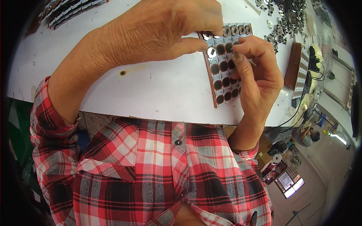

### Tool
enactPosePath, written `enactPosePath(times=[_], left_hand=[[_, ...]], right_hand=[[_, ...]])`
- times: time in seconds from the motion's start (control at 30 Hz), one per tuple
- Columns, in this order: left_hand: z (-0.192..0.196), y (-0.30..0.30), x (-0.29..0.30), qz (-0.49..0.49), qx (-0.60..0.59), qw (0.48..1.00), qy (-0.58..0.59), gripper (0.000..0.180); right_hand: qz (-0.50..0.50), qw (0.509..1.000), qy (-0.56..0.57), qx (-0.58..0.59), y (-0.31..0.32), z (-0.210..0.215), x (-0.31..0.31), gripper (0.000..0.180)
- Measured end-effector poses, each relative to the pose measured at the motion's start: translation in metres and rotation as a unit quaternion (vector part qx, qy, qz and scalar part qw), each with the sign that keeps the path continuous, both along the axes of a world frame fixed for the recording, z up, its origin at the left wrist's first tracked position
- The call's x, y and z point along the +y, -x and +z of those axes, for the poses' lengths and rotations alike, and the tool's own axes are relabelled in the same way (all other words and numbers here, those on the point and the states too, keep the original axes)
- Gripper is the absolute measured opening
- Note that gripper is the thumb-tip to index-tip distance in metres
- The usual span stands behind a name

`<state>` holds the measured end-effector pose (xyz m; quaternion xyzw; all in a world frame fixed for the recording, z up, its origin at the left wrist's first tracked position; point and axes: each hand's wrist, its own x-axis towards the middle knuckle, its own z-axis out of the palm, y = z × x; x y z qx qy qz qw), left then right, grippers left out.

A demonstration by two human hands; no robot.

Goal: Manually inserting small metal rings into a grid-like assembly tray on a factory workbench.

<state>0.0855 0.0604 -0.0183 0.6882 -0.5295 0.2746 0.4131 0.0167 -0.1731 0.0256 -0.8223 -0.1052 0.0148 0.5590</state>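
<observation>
A flat panel (pixel 216 81) lies on the white table, its rows of round dark spots edged in brown. Small shiny metal clips (pixel 234 30) sit along its far row, and another metal clip (pixel 212 52) is at the left end of the row below. My left hand (pixel 166 32) reaches over the panel's far left corner, thumb stretched beside the clips and apart from the bent fingers; some fingertips are hidden. Above the panel's right part, my right hand (pixel 258 64) is closed in a pinch, thumb against forefinger. Whatever sits between them is too small to make out.
Loose metal clips (pixel 288 22) lie heaped at the far right of the white table (pixel 158 94). A stack of panels (pixel 298 69) stands on the right, near black cables (pixel 316 71). More panels (pixel 71 11) lie at the far left. Another person (pixel 306 135) is in the background.
</observation>
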Motion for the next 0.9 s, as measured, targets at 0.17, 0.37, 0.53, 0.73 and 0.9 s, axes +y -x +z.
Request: enactPosePath(times=[0.17, 0.37, 0.53, 0.73, 0.9], left_hand=[[0.004, 0.002, -0.001, 0.003, 0.016, 1.0, -0.007, 0.026], [-0.001, 0.0, -0.001, -0.005, 0.007, 1.0, 0.006, 0.024], [-0.001, 0.002, -0.005, 0.016, -0.003, 1.0, 0.011, 0.024], [-0.001, 0.004, -0.011, 0.058, -0.034, 0.998, 0.006, 0.023], [0.021, 0.017, -0.005, 0.084, 0.222, 0.963, -0.131, 0.021]], right_hand=[[-0.035, 0.998, -0.028, 0.035, 0.001, -0.002, -0.001, 0.014], [-0.017, 0.997, 0.072, -0.037, -0.003, -0.003, -0.002, 0.021], [-0.044, 0.996, 0.015, 0.071, 0.0, 0.006, 0.008, 0.015], [-0.029, 0.998, -0.035, 0.048, -0.003, -0.001, 0.003, 0.018], [-0.022, 0.996, 0.02, 0.084, -0.002, 0.007, 0.002, 0.014]])
